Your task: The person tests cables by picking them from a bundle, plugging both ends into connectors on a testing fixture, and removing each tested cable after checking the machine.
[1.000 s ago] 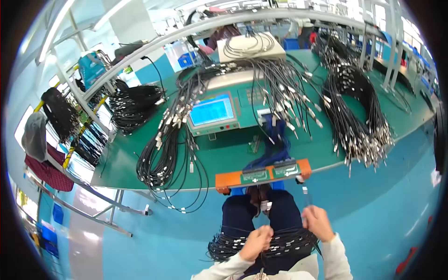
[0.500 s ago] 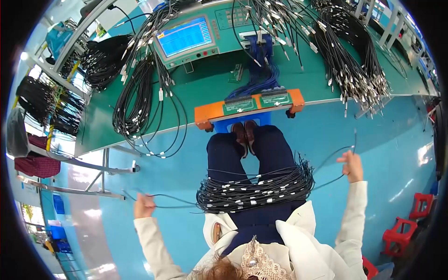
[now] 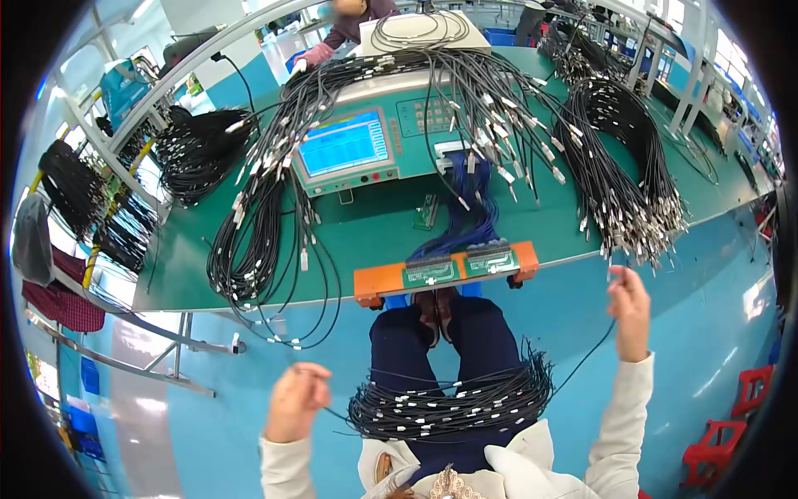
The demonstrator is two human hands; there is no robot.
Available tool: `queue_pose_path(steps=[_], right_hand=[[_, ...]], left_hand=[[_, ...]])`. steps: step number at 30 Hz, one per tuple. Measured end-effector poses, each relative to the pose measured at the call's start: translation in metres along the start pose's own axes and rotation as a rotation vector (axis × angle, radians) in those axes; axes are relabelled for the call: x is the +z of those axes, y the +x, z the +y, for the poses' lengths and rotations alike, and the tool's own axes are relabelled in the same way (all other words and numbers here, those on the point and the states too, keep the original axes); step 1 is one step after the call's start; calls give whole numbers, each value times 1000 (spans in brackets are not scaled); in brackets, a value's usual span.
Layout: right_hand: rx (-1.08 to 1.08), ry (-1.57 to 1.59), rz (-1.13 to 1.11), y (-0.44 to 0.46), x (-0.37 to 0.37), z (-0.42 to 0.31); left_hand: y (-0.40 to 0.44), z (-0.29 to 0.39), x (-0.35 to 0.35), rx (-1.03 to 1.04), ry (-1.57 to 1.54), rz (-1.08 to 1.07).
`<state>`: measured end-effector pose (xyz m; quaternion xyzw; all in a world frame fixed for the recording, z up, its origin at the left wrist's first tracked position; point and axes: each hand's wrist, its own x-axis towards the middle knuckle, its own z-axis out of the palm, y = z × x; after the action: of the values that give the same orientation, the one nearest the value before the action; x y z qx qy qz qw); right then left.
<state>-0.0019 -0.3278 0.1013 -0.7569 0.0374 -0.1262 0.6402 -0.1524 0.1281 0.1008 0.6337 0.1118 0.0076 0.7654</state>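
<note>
A thick bundle of black cables (image 3: 449, 407) with white label tags lies across my lap. My right hand (image 3: 630, 314), raised to the right near the bench edge, is closed on a thin black cable (image 3: 586, 356) that curves back to the bundle. A short pale end pokes up past its fingertips. To the left of the bundle, my left hand (image 3: 297, 402) has its fingers pinched together. A black strand (image 3: 337, 413) runs from the bundle to this hand; the part inside the fingers is hidden. Ahead sits an orange fixture (image 3: 366, 284) with green connector boards (image 3: 431, 271).
On the green bench (image 3: 357, 229) stands a tester with a blue screen (image 3: 342, 145), draped with cables. More cable bundles lie at left (image 3: 249, 241) and right (image 3: 623, 166). Red stools (image 3: 713, 453) are at lower right. Another person's hand (image 3: 314, 56) is behind the tester.
The view has tilted up, showing more of the bench. My left hand has come inward, closer to the bundle. My right hand is still raised with the cable, now near the bench edge.
</note>
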Motion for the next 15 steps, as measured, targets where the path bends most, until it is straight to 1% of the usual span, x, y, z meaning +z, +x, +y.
queue_pose_path(steps=[1,3,5,7,8,9,11,12,13,15], right_hand=[[-3,-113,-76,-1,17,-6],[120,59,-280,-13,61,-25],[144,120,-436,-22,93,-11],[302,266,-555,-20,108,17],[361,300,-557,-19,112,23],[374,306,-562,-18,116,21],[509,548,-445,-19,128,13],[530,570,-448,-20,133,14],[541,572,-458,-21,138,20],[452,405,-403,-25,142,40]], left_hand=[[12,-2,24,-18,61,-58],[32,1,71,-83,-28,-86],[55,-15,96,-148,-238,-147],[79,-40,107,-121,-143,-174],[92,-54,110,-76,-98,-174],[99,-64,112,-32,-50,-169],[110,-57,124,-49,-121,-148],[114,-55,126,-81,-122,-141],[118,-56,127,-125,-140,-148],[123,-67,131,-102,-183,-117]])
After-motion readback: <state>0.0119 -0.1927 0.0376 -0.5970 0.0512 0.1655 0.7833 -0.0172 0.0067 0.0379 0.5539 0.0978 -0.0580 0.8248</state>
